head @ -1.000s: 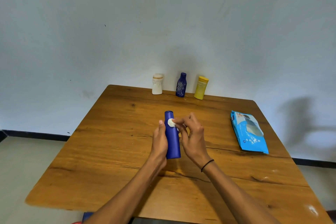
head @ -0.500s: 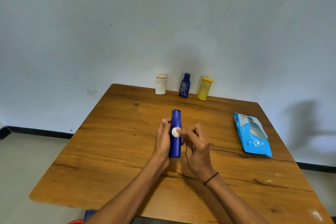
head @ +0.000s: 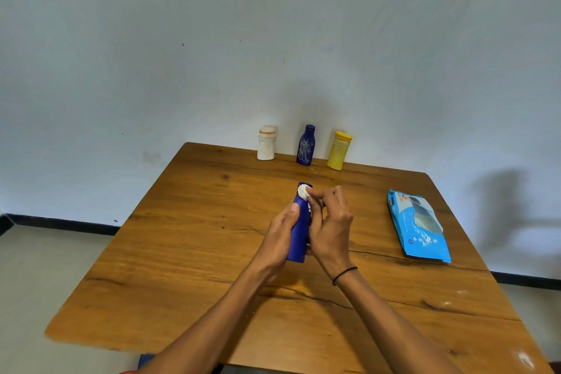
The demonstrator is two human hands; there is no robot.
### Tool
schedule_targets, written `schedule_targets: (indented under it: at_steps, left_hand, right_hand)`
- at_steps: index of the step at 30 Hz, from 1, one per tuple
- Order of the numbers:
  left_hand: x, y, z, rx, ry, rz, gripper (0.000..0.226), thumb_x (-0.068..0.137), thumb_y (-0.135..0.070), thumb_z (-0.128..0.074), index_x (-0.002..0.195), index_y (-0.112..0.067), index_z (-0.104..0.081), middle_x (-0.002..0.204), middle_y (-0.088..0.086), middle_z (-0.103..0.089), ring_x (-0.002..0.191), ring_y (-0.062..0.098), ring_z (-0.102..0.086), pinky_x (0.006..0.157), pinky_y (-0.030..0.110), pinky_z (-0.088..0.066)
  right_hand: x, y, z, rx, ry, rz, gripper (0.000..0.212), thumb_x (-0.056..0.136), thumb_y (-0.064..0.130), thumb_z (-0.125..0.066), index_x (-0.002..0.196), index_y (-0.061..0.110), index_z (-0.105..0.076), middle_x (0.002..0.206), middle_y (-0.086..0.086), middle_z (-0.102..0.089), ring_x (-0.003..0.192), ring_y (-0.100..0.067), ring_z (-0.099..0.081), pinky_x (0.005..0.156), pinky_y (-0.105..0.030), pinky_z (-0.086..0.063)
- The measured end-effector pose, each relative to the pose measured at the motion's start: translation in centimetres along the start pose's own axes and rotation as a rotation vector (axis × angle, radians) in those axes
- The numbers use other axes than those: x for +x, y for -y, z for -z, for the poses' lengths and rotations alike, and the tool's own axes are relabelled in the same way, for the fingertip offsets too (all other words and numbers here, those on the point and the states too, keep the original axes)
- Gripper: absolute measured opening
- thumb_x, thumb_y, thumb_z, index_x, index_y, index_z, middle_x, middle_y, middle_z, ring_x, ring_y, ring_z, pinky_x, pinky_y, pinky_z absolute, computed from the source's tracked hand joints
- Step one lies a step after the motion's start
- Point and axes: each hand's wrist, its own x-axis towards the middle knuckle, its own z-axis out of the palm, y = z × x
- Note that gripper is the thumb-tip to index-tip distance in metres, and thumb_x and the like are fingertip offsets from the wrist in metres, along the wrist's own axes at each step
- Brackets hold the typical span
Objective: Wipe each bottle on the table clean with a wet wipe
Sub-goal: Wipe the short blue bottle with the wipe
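A tall blue bottle stands upright at the middle of the wooden table. My left hand grips its left side, thumb up along the body. My right hand pinches a small white wet wipe against the bottle's top. Along the far edge stand a white bottle, a dark blue patterned bottle and a yellow bottle.
A light blue pack of wet wipes lies flat at the right side of the table. A pale wall rises just behind the table's far edge. Floor shows to the left below the table edge.
The wipe in my right hand has slid up the blue bottle from its upper body to its top. My left hand keeps its hold on the bottle.
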Motion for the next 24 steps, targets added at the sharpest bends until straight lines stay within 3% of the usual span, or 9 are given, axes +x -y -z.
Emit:
schedule_targets:
  at_steps: [2, 5, 8, 11, 16, 19, 21, 24]
  left_hand:
    - [0.0, 0.2, 0.1, 0.045, -0.045, -0.014, 0.046, 0.109, -0.054, -0.039, 0.129, -0.020, -0.063, 0.107, 0.009, -0.071, 0.088, 0.019, -0.066, 0.077, 0.037, -0.056]
    - [0.3, 0.4, 0.5, 0.160, -0.122, -0.057, 0.052, 0.105, -0.061, -0.036, 0.109, -0.017, -0.062, 0.086, 0.002, -0.062, 0.076, 0.016, -0.055, 0.075, 0.039, -0.048]
    - [0.6, 0.3, 0.8, 0.172, -0.179, -0.078, 0.055, 0.106, -0.060, -0.034, 0.106, -0.010, -0.057, 0.083, 0.001, -0.058, 0.074, 0.017, -0.052, 0.074, 0.041, -0.045]
    - [0.5, 0.3, 0.3, 0.202, -0.233, -0.123, 0.052, 0.107, -0.055, -0.030, 0.113, -0.010, -0.055, 0.087, 0.004, -0.057, 0.077, 0.017, -0.052, 0.073, 0.038, -0.046]
    - [0.0, 0.9, -0.6, 0.262, -0.292, -0.192, 0.041, 0.110, -0.048, -0.029, 0.112, -0.020, -0.059, 0.080, -0.004, -0.059, 0.069, 0.011, -0.053, 0.065, 0.030, -0.047]
    - [-0.1, 0.9, -0.4, 0.247, -0.299, -0.199, 0.039, 0.111, -0.052, -0.030, 0.122, -0.027, -0.058, 0.082, 0.002, -0.064, 0.068, 0.017, -0.060, 0.062, 0.038, -0.053]
    - [-0.2, 0.7, 0.2, 0.179, -0.220, -0.137, 0.038, 0.111, -0.054, -0.029, 0.125, -0.029, -0.055, 0.081, 0.013, -0.068, 0.064, 0.030, -0.065, 0.059, 0.046, -0.057]
    - [-0.7, 0.2, 1.3, 0.053, -0.074, -0.007, 0.044, 0.107, -0.056, -0.032, 0.122, -0.021, -0.052, 0.072, 0.022, -0.067, 0.054, 0.034, -0.065, 0.054, 0.041, -0.059]
  right_hand:
    - [-0.6, -0.3, 0.2, -0.001, 0.052, 0.029, 0.010, 0.098, -0.001, -0.065, 0.103, 0.007, -0.070, 0.099, -0.001, -0.056, 0.085, -0.008, -0.057, 0.070, -0.023, -0.050]
    - [-1.8, -1.0, 0.8, -0.048, 0.154, 0.161, 0.009, 0.100, 0.001, -0.062, 0.107, 0.005, -0.068, 0.099, -0.001, -0.051, 0.086, -0.017, -0.054, 0.069, -0.039, -0.052]
    - [-2.8, -1.4, 1.4, -0.136, 0.217, 0.379, 0.017, 0.104, 0.014, -0.053, 0.115, 0.007, -0.065, 0.100, -0.004, -0.050, 0.089, -0.018, -0.047, 0.068, -0.040, -0.050]
    - [-3.0, -1.6, 1.3, -0.165, 0.184, 0.411, 0.024, 0.104, 0.018, -0.051, 0.119, 0.005, -0.065, 0.099, -0.007, -0.051, 0.087, -0.020, -0.049, 0.065, -0.041, -0.050]
    - [-0.9, -1.1, 0.3, -0.120, 0.039, 0.199, 0.015, 0.099, 0.004, -0.065, 0.113, 0.004, -0.070, 0.095, -0.006, -0.054, 0.081, -0.020, -0.054, 0.067, -0.034, -0.049]
    - [0.0, -0.4, 0.0, -0.013, -0.005, -0.019, 0.010, 0.097, 0.006, -0.069, 0.104, 0.008, -0.076, 0.091, 0.000, -0.061, 0.079, -0.010, -0.057, 0.069, -0.022, -0.047]
    - [0.6, -0.6, 0.1, 0.130, 0.041, -0.196, 0.007, 0.096, 0.011, -0.072, 0.098, 0.014, -0.078, 0.088, 0.002, -0.066, 0.080, -0.011, -0.061, 0.069, -0.027, -0.052]
    - [1.4, -1.3, 0.6, 0.364, 0.185, -0.416, 0.009, 0.096, 0.013, -0.073, 0.093, 0.015, -0.081, 0.087, -0.001, -0.077, 0.085, -0.023, -0.071, 0.077, -0.044, -0.060]
